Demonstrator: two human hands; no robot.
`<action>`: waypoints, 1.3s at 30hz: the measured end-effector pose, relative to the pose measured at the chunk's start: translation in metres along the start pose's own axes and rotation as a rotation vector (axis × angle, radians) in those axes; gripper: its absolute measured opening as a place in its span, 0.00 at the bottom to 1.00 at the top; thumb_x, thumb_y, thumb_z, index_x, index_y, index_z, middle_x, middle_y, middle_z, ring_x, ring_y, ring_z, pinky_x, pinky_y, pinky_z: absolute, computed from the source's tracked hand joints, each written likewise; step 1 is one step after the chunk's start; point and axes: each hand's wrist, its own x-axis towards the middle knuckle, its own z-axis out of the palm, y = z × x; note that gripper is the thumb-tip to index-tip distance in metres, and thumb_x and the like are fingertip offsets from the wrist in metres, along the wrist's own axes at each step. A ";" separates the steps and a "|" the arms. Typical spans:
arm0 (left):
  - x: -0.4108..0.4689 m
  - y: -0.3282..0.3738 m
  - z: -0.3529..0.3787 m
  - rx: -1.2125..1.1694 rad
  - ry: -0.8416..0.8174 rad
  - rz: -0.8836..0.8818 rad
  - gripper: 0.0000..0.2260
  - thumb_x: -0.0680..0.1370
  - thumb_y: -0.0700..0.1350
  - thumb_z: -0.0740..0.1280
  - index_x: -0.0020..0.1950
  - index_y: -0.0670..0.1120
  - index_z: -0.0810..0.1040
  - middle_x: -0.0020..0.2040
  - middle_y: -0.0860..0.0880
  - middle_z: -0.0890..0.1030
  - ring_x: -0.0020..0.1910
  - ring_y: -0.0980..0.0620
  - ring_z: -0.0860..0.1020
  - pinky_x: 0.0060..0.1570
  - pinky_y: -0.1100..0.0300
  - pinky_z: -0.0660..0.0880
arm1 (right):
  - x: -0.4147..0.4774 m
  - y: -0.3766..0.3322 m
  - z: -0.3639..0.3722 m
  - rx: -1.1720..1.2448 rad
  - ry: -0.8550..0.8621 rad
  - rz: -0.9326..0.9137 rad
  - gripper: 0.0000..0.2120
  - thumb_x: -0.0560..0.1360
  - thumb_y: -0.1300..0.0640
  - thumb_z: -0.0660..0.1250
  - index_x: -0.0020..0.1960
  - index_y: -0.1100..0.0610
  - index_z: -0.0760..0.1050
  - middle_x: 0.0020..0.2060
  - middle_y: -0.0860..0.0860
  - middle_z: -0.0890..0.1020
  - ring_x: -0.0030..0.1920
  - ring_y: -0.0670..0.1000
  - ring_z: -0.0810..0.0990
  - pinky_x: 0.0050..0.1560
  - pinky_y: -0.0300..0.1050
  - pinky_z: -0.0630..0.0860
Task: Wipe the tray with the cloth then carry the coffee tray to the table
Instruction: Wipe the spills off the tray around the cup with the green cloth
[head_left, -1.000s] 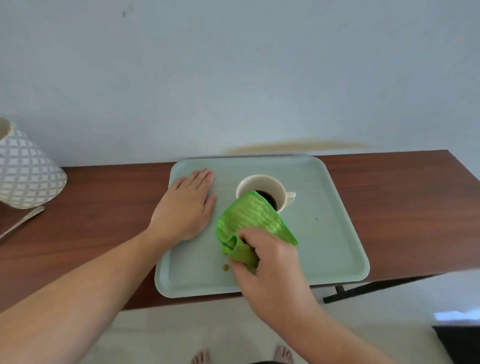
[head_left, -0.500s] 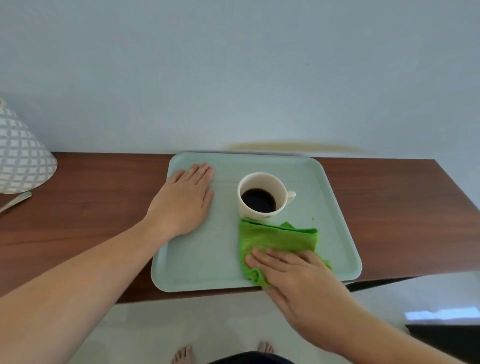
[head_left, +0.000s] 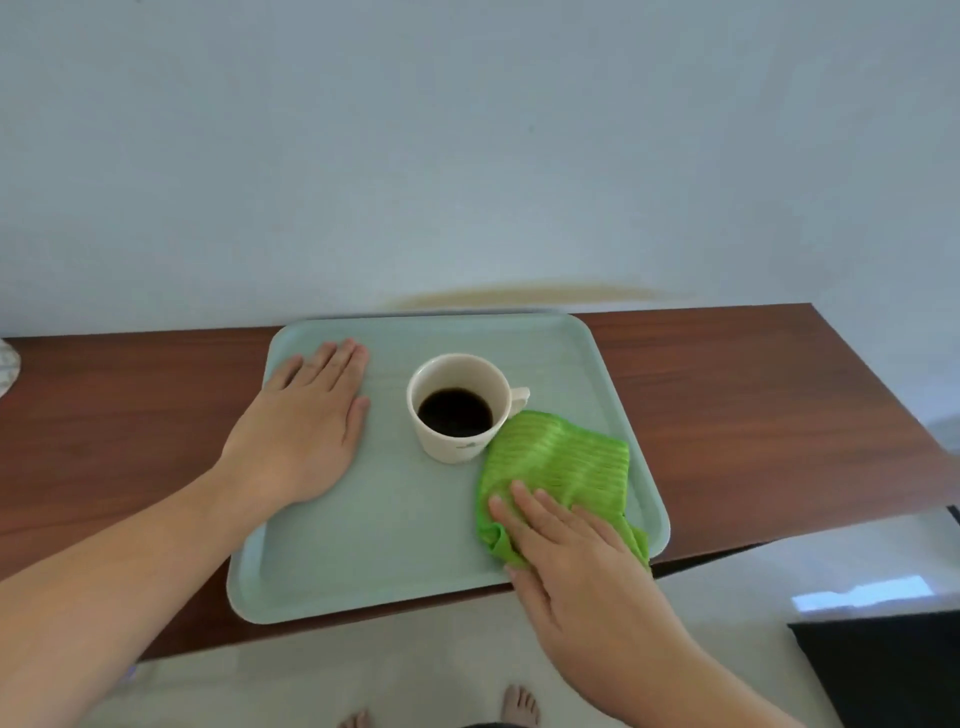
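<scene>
Right hand (head_left: 576, 561) lies flat, fingers spread, palm pressing the ribbed bright green cloth (head_left: 561, 462) onto the pale mint plastic tray (head_left: 363, 561) at its near right corner, just beside the cream cup of black coffee (head_left: 457, 408). Left hand (head_left: 304, 426) rests open and flat on the tray's left side, on the dark wooden shelf (head_left: 753, 415).

right hand (head_left: 576, 566) pressing cloth (head_left: 558, 465), tray (head_left: 363, 545)

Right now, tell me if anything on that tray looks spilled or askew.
No spill visible. The tray sits skewed, its near edge overhanging the wooden shelf. The cloth touches the coffee cup, which stands upright.
</scene>
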 end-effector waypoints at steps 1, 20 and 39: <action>0.000 0.000 0.000 0.006 0.002 0.002 0.30 0.80 0.55 0.38 0.80 0.45 0.50 0.81 0.47 0.55 0.79 0.50 0.53 0.76 0.49 0.53 | 0.002 0.012 -0.005 0.027 0.011 0.054 0.29 0.80 0.44 0.55 0.80 0.44 0.58 0.80 0.42 0.55 0.79 0.45 0.57 0.76 0.40 0.51; 0.003 0.007 0.001 -0.006 -0.016 -0.085 0.31 0.79 0.56 0.36 0.81 0.46 0.45 0.81 0.50 0.50 0.80 0.51 0.50 0.77 0.52 0.50 | 0.016 0.030 0.009 -0.096 0.094 0.174 0.32 0.80 0.41 0.42 0.82 0.49 0.45 0.80 0.47 0.46 0.81 0.49 0.47 0.77 0.48 0.41; 0.008 0.015 -0.002 -0.011 -0.033 -0.130 0.30 0.79 0.56 0.36 0.81 0.46 0.43 0.82 0.49 0.48 0.80 0.51 0.48 0.77 0.50 0.48 | 0.051 0.026 0.002 -0.108 0.121 0.210 0.30 0.83 0.45 0.49 0.82 0.49 0.45 0.81 0.48 0.46 0.81 0.49 0.51 0.78 0.45 0.44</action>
